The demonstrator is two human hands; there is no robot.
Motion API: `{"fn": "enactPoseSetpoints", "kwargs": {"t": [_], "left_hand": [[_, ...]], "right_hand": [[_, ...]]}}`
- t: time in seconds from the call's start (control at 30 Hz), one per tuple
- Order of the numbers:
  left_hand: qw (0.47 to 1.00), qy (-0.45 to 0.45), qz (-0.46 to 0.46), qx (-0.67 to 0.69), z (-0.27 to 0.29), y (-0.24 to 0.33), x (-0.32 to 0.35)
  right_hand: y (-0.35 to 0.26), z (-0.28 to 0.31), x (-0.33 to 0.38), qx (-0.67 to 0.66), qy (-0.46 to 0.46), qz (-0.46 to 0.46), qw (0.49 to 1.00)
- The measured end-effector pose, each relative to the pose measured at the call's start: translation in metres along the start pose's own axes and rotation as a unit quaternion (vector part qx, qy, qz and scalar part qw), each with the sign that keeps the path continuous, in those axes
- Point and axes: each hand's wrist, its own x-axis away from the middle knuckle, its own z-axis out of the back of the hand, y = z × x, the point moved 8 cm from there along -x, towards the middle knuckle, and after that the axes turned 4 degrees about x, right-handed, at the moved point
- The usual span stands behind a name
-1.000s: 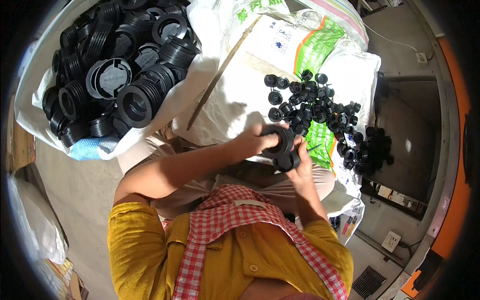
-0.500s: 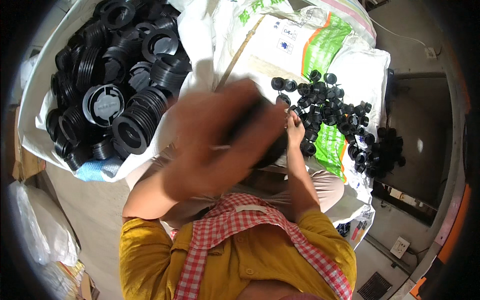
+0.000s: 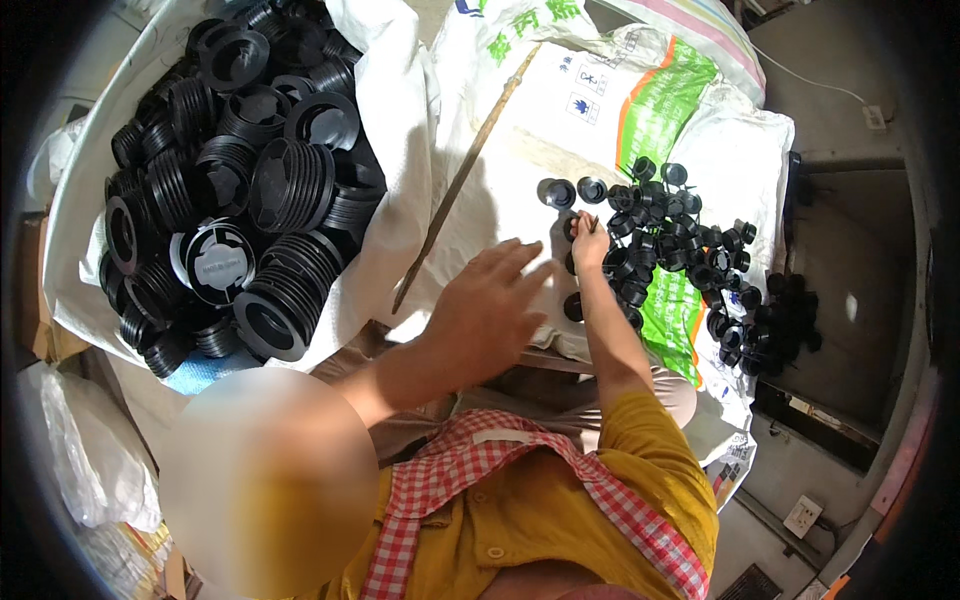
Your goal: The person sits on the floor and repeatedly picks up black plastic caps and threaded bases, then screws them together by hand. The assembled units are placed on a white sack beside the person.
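Observation:
My left hand (image 3: 490, 308) is open over the edge of the white sacking, its fingers spread and nothing in them. To its right, my right hand (image 3: 590, 245) is closed on a thin dark thing whose tip shows above the fingers; its kind cannot be made out. That hand is at the left edge of a heap of small black round caps (image 3: 655, 245), some joined by thin stems. At the left, a big white sack (image 3: 395, 190) stands open, full of black ribbed plastic rings (image 3: 270, 320), several stacked together. One stack (image 3: 292, 187) lies on its side among them.
A wooden stick (image 3: 470, 165) lies on the white and green sacks (image 3: 640, 100) ahead of me. More black caps (image 3: 790, 310) are at the right. Clear plastic bags (image 3: 90, 450) stand at lower left. A blurred patch covers my left upper arm.
My left hand was smeared by motion with a dark thing at it; it is now empty and lower. A ring stack newly lies in the white sack. The view has shifted slightly.

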Motion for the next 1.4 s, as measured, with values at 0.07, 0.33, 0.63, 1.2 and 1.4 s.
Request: {"fn": "enactPoseSetpoints", "kwargs": {"t": [0.07, 0.33, 0.63, 1.2, 1.4], "left_hand": [[0.997, 0.027, 0.065, -0.015, -0.002, -0.024, -0.004], [0.811, 0.030, 0.306, 0.498, -0.037, -0.067, -0.006], [0.735, 0.001, 0.198, 0.649, -0.060, -0.032, 0.002], [0.954, -0.094, -0.270, 0.086, -0.034, 0.026, 0.015], [0.862, -0.171, -0.194, 0.437, -0.018, 0.057, 0.017]], "right_hand": [[-0.042, 0.010, 0.051, -0.079, -0.066, 0.054, 0.993], [-0.224, 0.082, 0.209, 0.045, -0.095, 0.393, 0.913], [-0.178, 0.078, 0.223, -0.233, -0.255, 0.043, 0.937], [-0.168, 0.056, 0.270, -0.129, -0.503, -0.125, 0.846], [-0.169, 0.064, 0.332, -0.278, -0.798, -0.163, 0.508]]}}
